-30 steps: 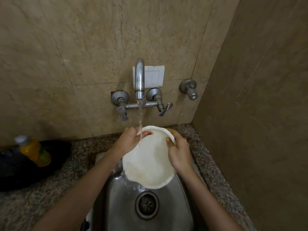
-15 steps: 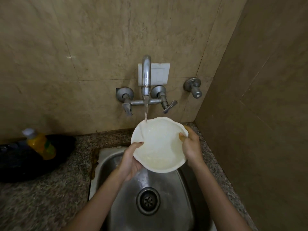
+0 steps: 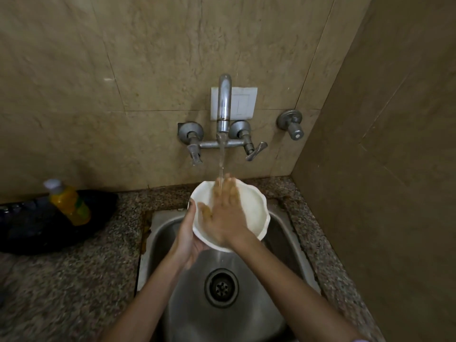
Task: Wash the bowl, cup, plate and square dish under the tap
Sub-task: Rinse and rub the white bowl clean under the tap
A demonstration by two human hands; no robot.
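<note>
Your left hand (image 3: 188, 235) gripped the bowl (image 3: 254, 206), right hand (image 3: 223, 213) flat inside, blurry, perhaps scrubbing; held one-handed and wet, it could slip.

Bowl (image 3: 249, 208) under tap (image 3: 224, 104), above sink (image 3: 278, 225) — bottle (image 3: 67, 202) left.

No writing is legible anywhere; the label on the yellow bottle (image 3: 70, 206), left of centre, is too blurred.
</note>
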